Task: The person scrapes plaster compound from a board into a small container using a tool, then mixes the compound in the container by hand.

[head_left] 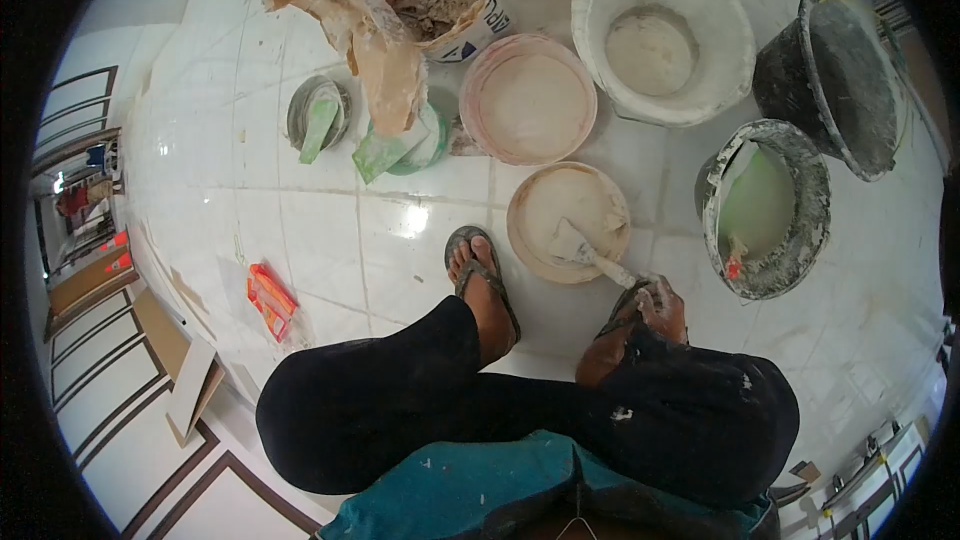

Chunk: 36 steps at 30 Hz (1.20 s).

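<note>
My right hand (660, 308), dusted with white, is closed around the handle end of a putty knife (572, 243), beside my right foot. The blade of the knife lies in a shallow round basin (516, 240) that holds a pale paste or powder. The blade's tip is coated in the same pale stuff. My left hand is not in view. Just beyond the basin stands a pinkish basin (470, 90) with similar pale contents.
A torn paper bag (385, 55) stands over a white bucket of rubble. Nearby are a large white tub (740, 40), a black bucket (785, 80), a crusted bucket (815, 240) with greenish water, a small tin (296, 120), green scraps (375, 158) and an orange packet (270, 298).
</note>
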Each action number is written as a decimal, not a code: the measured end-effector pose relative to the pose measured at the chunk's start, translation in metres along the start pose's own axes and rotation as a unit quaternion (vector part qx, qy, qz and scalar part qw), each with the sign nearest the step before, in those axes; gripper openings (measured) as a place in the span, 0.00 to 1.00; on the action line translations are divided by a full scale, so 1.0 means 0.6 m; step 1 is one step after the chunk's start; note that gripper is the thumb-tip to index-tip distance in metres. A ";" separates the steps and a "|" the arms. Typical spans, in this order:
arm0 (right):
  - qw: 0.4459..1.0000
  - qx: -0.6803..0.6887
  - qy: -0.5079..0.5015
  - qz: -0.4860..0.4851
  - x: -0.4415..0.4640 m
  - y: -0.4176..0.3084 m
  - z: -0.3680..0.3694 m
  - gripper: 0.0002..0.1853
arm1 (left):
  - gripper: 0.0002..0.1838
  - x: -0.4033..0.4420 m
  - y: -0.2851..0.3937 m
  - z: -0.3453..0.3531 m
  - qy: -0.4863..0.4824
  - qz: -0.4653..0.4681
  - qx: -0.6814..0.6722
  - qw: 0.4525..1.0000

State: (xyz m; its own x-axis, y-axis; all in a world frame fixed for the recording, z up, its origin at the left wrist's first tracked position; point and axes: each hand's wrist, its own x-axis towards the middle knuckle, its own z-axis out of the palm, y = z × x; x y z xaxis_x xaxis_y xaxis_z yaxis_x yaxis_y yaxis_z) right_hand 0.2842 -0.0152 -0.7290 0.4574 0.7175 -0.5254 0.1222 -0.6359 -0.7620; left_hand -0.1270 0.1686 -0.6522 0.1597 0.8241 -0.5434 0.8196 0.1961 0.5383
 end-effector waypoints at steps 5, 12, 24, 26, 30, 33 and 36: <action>1.000 0.024 -0.008 0.013 0.000 -0.011 -0.001 0.17 | 0.16 -0.003 0.000 0.001 -0.001 0.007 0.011 1.000; 0.999 -0.032 0.022 -0.016 0.007 -0.007 -0.003 0.17 | 0.15 -0.014 -0.012 0.008 0.010 0.003 0.022 1.000; 1.000 -0.007 0.006 -0.011 -0.010 0.015 -0.020 0.15 | 0.15 -0.011 -0.030 0.009 0.000 0.014 0.062 0.998; 0.999 -0.038 0.012 -0.015 -0.003 -0.003 -0.023 0.15 | 0.15 -0.010 -0.036 0.004 -0.007 0.019 0.077 0.997; 0.999 0.004 0.025 -0.036 0.026 -0.052 -0.019 0.17 | 0.14 -0.002 -0.059 -0.011 -0.025 0.024 0.113 0.993; 0.998 -0.022 0.016 -0.056 0.041 -0.064 -0.005 0.18 | 0.14 0.005 -0.091 -0.036 -0.050 0.024 0.161 0.985; 0.980 -0.121 0.027 -0.158 0.055 -0.092 0.003 0.22 | 0.14 0.016 -0.140 -0.077 -0.091 0.015 0.233 0.968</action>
State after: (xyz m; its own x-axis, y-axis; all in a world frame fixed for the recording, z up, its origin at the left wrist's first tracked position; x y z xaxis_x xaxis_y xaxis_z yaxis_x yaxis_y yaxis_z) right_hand 0.2908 0.0441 -0.7048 0.4085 0.8776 -0.2509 0.4675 -0.4373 -0.7683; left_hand -0.2194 0.1845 -0.6728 0.2460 0.7102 -0.6596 0.9658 -0.1222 0.2287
